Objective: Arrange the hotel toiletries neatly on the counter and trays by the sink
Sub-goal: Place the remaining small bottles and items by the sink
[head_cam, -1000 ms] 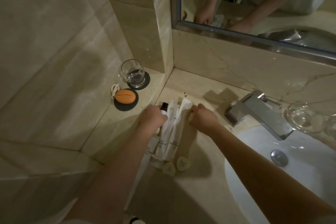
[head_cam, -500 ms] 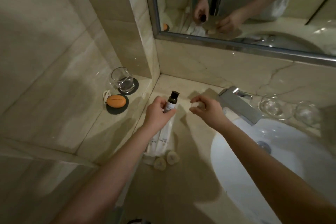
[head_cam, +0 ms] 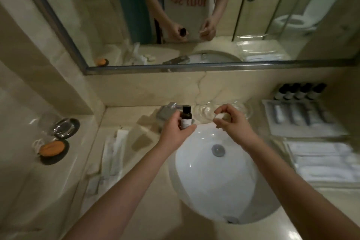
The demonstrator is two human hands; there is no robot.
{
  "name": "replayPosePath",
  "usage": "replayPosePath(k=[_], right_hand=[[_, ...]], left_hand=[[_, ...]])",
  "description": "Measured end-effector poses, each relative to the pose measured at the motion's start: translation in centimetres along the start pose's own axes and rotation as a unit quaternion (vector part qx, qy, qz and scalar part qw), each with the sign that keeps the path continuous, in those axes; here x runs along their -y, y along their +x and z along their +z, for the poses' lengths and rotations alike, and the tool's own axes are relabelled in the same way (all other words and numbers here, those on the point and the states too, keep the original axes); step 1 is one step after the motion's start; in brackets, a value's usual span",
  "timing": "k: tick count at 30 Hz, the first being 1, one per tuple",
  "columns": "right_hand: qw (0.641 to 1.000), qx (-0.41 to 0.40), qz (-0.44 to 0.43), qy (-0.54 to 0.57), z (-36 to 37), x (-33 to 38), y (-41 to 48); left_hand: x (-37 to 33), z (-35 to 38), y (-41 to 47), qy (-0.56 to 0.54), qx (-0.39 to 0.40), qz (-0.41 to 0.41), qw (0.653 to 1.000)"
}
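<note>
Grips a small dark bottle (head_cam: 186, 117) upright in the left hand (head_cam: 176, 134), fingers and thumb curled round its labelled body, black cap on top. Pinches a small pale item (head_cam: 220, 116), too blurred to identify, between thumb and fingertips of the right hand (head_cam: 231, 122). Holds both hands apart above the back of the white sink (head_cam: 214, 187). Shows white packets (head_cam: 115, 154) lying on the worktop (head_cam: 155, 210) left of the left hand, and a tray (head_cam: 282, 130) of bottles and tubes right of the right hand.
</note>
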State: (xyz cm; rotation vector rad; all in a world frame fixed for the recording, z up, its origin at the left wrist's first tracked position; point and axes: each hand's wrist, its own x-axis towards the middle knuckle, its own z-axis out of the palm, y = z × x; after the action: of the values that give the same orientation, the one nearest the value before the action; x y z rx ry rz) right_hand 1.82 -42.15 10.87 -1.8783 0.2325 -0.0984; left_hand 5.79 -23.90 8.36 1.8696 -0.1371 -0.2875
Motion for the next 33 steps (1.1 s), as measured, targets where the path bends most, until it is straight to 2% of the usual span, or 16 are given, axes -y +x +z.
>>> replayPosePath(k=[3, 11, 14, 17, 25, 33], right_hand=[[0.999, -0.047, 0.017, 0.015, -4.6, -1.1, -0.7], [0.994, -0.102, 0.034, 0.032, -13.6, -4.8, -2.7], [0.991, -0.122, 0.051, 0.032, -16.4, -6.1, -3.0], [0.987, -0.141, 0.065, 0.038, -18.8, -7.0, -2.5], [0.981, -0.168, 0.095, 0.03, -22.5, -9.2, 1.3], [0.978, -0.176, 0.096, 0.059, -22.8, -12.2, 3.9]], left_hand=[[-1.7, 4.7, 0.6, -0.025, 0.049, 0.01, 0.998], [-4.6, 14.9, 1.2, -0.065, 0.081, -0.01, 0.995], [-5.9, 18.0, 2.2, -0.048, 0.094, 0.002, 0.994], [-6.8, 20.6, 4.5, -0.007, 0.081, 0.012, 0.997], [-10.0, 26.0, 12.3, 0.034, -0.009, -0.026, 0.999], [-8.6, 30.0, 18.7, 0.112, -0.041, -0.011, 0.993]])
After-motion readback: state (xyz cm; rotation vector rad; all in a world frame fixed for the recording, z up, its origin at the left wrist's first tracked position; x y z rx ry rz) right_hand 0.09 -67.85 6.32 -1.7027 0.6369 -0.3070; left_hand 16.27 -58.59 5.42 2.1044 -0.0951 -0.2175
